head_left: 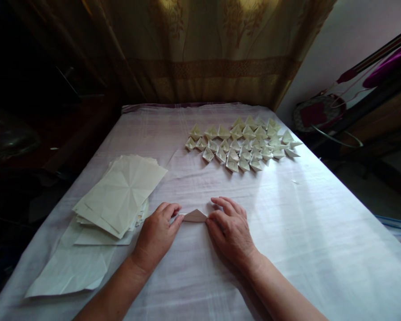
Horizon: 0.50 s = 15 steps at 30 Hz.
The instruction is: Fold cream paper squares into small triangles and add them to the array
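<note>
Between my two hands, low over the cloth-covered table, is a small folded paper boat (195, 216) with a pointed peak in its middle. Its left tip is pinched by the thumb and fingers of my left hand (161, 231). My right hand (232, 229) grips the right tip between thumb and index finger, the other fingers loosely extended. Beyond the hands, several finished paper boats (233, 156) stand in close rows. Left of my left hand lies a stack of creased paper sheets (127, 187).
A pale checked cloth (307, 249) covers the table. A larger creased sheet (73, 263) sticks out under the stack. A patterned curtain (200, 49) hangs behind the far edge. A bag (317, 111) is off to the right, and a scrap (296, 182) lies on the cloth.
</note>
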Motion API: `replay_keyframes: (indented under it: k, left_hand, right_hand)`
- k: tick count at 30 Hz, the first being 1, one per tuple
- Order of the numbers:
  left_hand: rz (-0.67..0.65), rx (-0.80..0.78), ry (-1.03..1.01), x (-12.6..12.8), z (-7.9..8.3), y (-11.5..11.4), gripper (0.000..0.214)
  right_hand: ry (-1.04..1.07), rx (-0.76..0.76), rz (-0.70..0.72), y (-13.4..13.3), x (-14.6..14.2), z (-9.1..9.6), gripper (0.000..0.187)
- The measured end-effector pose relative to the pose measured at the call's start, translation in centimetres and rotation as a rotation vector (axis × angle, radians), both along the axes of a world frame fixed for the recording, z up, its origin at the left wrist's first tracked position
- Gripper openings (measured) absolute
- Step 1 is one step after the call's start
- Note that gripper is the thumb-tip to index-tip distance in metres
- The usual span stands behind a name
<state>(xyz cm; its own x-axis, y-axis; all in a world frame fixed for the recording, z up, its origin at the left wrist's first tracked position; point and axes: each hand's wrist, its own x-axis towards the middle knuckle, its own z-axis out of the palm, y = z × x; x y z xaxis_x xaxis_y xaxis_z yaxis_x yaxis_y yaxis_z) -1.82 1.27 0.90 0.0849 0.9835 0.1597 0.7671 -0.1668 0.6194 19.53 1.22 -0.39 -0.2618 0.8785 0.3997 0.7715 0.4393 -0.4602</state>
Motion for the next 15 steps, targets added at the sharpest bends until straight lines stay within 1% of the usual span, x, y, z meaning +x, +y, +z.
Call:
replay_keyframes:
  k: [7,12,15]
  left_hand:
    - [-0.004,0.008,0.009,0.2,0.1,-0.1,0.010]
    - [-0.079,-0.007,-0.007,0.0,0.7,-0.6,0.012]
    - [-0.104,-0.032,0.004,-0.1,0.7,-1.0,0.012]
  right_hand:
    - [0.025,-0.008,-0.010,0.0,-0.1,0.0,0.009]
    - [0.012,0.000,0.017,0.1,0.2,-0.2,0.011]
    - [-0.002,0.003,0.045,0.1,0.5,-0.3,0.010]
